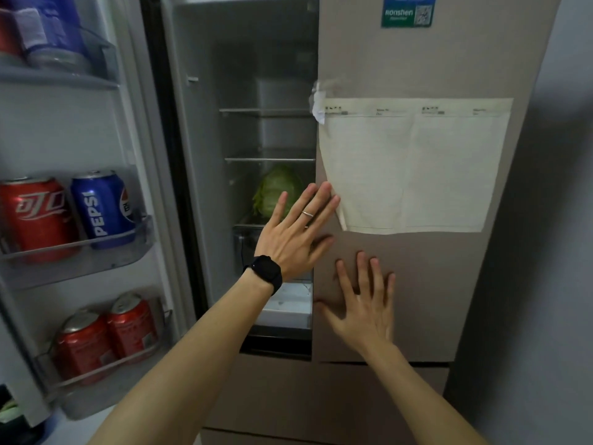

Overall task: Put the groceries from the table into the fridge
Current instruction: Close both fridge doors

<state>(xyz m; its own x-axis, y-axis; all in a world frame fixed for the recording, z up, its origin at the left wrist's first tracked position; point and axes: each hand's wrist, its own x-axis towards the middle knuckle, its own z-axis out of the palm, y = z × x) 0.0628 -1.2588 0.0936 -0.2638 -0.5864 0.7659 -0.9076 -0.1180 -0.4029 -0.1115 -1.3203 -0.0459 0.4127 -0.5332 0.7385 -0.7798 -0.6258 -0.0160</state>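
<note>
The fridge stands in front of me with its left door (pixel 64 130) swung wide and its right door (pixel 417 284) nearly closed. A green cabbage (pixel 276 191) sits on a shelf inside the dark compartment. My left hand (pixel 295 229), with a ring and a black watch, is spread flat at the inner edge of the right door. My right hand (pixel 365 303) lies flat on that door lower down, fingers apart. Neither hand holds anything.
The left door's racks hold a red cola can (pixel 35 216), a blue Pepsi can (pixel 102 207) and two red cans (pixel 106 335) lower down. Papers (pixel 414 165) are taped to the right door. Drawer fronts (pixel 288 396) lie below.
</note>
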